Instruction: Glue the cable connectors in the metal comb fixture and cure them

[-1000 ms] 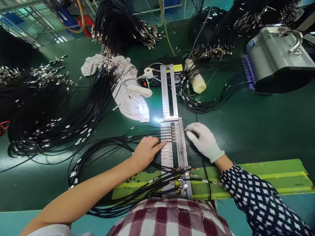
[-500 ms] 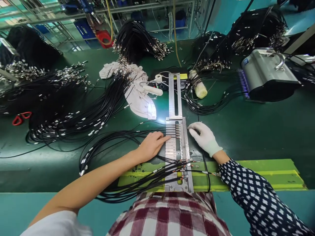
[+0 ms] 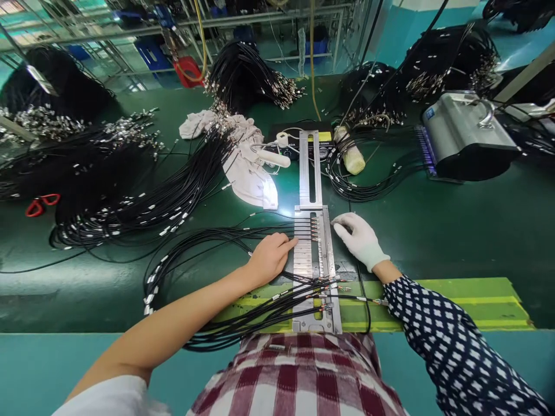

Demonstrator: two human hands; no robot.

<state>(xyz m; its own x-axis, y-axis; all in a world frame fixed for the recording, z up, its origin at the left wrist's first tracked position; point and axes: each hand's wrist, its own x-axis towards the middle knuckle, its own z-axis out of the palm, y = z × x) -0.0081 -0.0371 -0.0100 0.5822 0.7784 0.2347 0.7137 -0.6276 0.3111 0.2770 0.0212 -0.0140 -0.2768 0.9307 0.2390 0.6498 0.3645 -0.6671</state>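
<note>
A slotted metal fixture (image 3: 302,263) lies upright in front of me, with several black cables (image 3: 225,233) laid across its upper slots, connector ends side by side. My bare left hand (image 3: 273,254) rests at the fixture's left edge, its index finger on the lowest of these cables; what the curled fingers hold, if anything, is hidden. To the right of the fixture, my gloved right hand (image 3: 358,238) is closed, thumb near fingertips, on something too small to make out. A second cable bundle (image 3: 260,315) crosses the fixture's lower part.
Big black cable piles (image 3: 130,208) fill the left side. White cloth (image 3: 249,167), a lit white tool (image 3: 275,159) and a control box (image 3: 284,151) sit beyond the fixture. A silver machine (image 3: 470,136) stands at the right; red-handled scissors (image 3: 42,204) lie far left.
The view has shifted slightly. Both hands keep nearly the same places beside the fixture, and the left index finger still rests at the cables.
</note>
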